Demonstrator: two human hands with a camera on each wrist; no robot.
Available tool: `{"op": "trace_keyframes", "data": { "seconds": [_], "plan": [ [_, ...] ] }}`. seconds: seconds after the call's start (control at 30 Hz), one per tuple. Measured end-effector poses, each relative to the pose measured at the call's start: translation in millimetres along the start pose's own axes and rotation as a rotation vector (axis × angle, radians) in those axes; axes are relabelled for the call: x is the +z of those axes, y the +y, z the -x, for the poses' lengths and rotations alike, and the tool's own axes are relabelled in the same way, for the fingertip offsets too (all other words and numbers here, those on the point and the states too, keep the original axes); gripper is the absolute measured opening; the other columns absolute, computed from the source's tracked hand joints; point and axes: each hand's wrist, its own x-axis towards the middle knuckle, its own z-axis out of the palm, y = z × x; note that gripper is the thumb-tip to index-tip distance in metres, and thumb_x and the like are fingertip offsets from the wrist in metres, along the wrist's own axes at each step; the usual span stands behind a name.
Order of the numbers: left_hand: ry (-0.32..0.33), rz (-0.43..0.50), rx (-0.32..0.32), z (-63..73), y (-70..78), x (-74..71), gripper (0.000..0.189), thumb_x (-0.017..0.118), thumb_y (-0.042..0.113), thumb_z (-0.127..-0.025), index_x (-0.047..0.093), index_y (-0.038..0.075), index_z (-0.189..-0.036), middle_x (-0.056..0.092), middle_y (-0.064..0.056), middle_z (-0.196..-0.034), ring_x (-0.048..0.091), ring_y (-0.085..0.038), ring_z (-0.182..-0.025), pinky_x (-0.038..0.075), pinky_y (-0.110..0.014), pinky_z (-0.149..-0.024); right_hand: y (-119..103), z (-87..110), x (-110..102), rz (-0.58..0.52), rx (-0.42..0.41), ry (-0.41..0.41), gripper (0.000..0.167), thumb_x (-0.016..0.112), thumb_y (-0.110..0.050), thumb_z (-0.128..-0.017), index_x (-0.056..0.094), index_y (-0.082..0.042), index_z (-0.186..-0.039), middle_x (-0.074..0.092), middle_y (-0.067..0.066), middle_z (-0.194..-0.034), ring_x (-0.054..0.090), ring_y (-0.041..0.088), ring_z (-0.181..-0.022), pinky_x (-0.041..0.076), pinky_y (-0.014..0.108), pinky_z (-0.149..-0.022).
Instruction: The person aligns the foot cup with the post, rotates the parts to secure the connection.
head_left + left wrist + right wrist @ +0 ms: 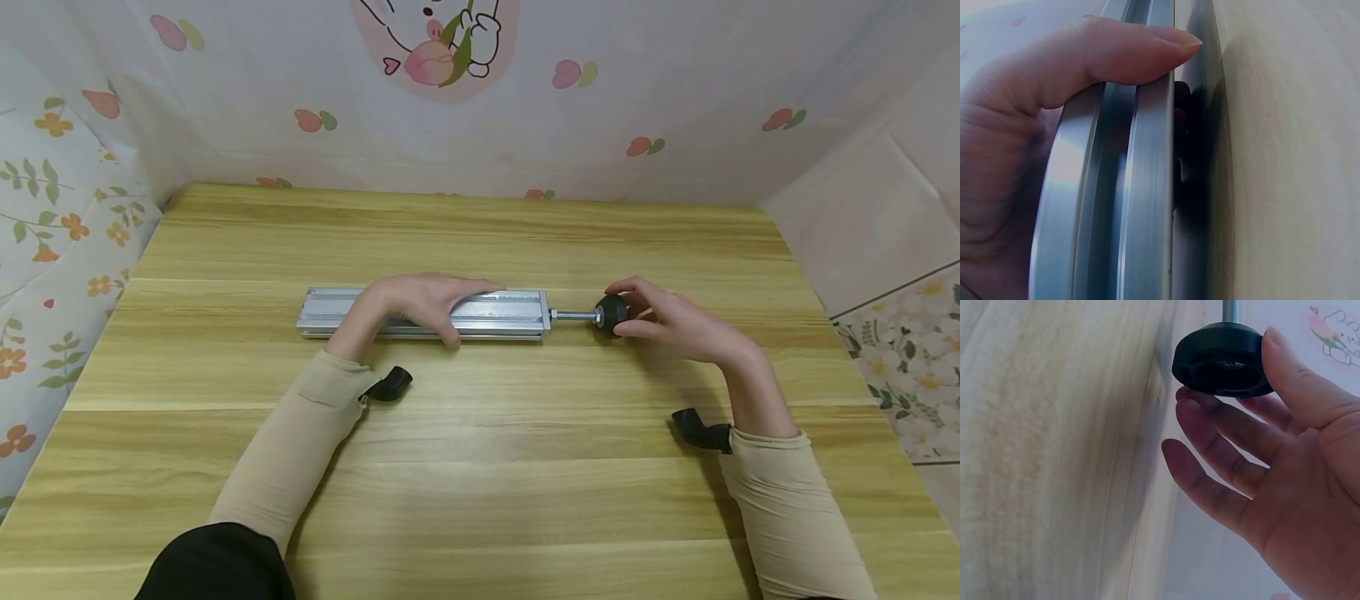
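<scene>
A silver aluminium extrusion (504, 312) lies lengthwise on the wooden table, its slotted channels running left to right. Across its middle my left hand (426, 300) grips it, thumb along the near side; in the left wrist view the thumb (1116, 50) wraps over the grooved metal (1110, 187). From the right end of the bar sticks out a threaded stud (576, 316) tipped with a round black levelling foot (612, 315). My right hand (678, 325) pinches this foot's rim between thumb and fingers. The right wrist view shows the foot's hollow underside (1222, 362), with the lower fingers spread apart below it.
The wood-grain table (480, 483) spreads out around the bar. Patterned cloth (480, 150) rises behind its back edge and along the left side. Black curved pieces (392, 384) stick out from both beige sleeves (780, 492) near the wrists, over the tabletop.
</scene>
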Motion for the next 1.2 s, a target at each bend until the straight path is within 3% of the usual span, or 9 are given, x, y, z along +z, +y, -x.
{"op": "trace_keyframes", "data": {
  "seconds": [0.23,0.37,0.53,0.73,0.83,1.07,1.2],
  "plan": [
    [-0.003,0.01,0.003,0.2,0.9,-0.4,0.108,0.074,0.014,-0.07,0.024,0.026,-0.165,0.048,0.0,-0.155,0.05,-0.02,-0.121,0.042,-0.04,-0.105,-1.3,-0.5,1.2,-0.046,0.025,-0.005,0.067,0.07,-0.024,-0.097,0.04,-0.009,-0.154,0.047,0.016,-0.154,0.056,0.037,-0.13,0.047,0.057,-0.105],
    [-0.003,0.011,0.006,0.2,0.8,-0.6,0.108,0.074,0.014,-0.07,0.024,0.026,-0.165,0.048,-0.001,-0.155,0.05,-0.02,-0.12,0.043,-0.04,-0.105,-1.8,-2.0,3.6,-0.065,0.005,0.006,0.075,0.079,-0.014,-0.09,0.039,-0.007,-0.153,0.043,0.018,-0.154,0.055,0.038,-0.127,0.049,0.058,-0.104],
    [-0.005,0.016,0.0,0.4,1.3,-0.6,0.109,0.075,0.015,-0.07,0.023,0.025,-0.165,0.047,-0.001,-0.156,0.05,-0.02,-0.12,0.042,-0.04,-0.105,-2.9,-4.5,5.9,-0.059,-0.026,0.027,0.076,0.08,-0.007,-0.087,0.04,-0.003,-0.151,0.043,0.02,-0.152,0.054,0.037,-0.125,0.048,0.059,-0.104],
    [-0.008,0.023,-0.007,0.4,1.4,-0.8,0.11,0.076,0.015,-0.07,0.023,0.025,-0.165,0.046,-0.001,-0.156,0.049,-0.02,-0.121,0.042,-0.04,-0.106,-3.0,-4.5,5.3,-0.072,-0.015,0.019,0.073,0.078,-0.011,-0.09,0.039,-0.004,-0.151,0.044,0.021,-0.152,0.054,0.038,-0.126,0.046,0.058,-0.106],
    [-0.006,0.02,-0.009,0.4,1.3,-0.8,0.109,0.076,0.014,-0.07,0.023,0.025,-0.165,0.047,-0.002,-0.156,0.05,-0.02,-0.121,0.042,-0.04,-0.106,-1.7,-2.6,3.2,-0.056,-0.023,0.012,0.07,0.075,-0.015,-0.093,0.039,-0.005,-0.152,0.046,0.021,-0.152,0.056,0.037,-0.126,0.047,0.055,-0.103],
    [0.0,0.017,-0.005,-0.1,1.2,-0.4,0.109,0.076,0.014,-0.069,0.024,0.026,-0.165,0.049,-0.001,-0.153,0.051,-0.02,-0.12,0.042,-0.039,-0.104,-1.1,0.7,-1.0,0.013,-0.015,0.0,0.059,0.067,-0.025,-0.1,0.041,-0.011,-0.152,0.058,0.012,-0.139,0.06,0.026,-0.118,0.047,0.026,-0.091],
    [-0.004,0.02,-0.011,0.2,1.2,0.2,0.11,0.075,0.015,-0.069,0.023,0.026,-0.165,0.047,-0.001,-0.156,0.05,-0.02,-0.121,0.042,-0.04,-0.106,-1.4,0.9,-1.2,0.015,-0.009,-0.009,0.057,0.064,-0.026,-0.101,0.041,-0.012,-0.151,0.062,0.011,-0.133,0.06,0.025,-0.117,0.047,0.028,-0.092]
  ]
}}
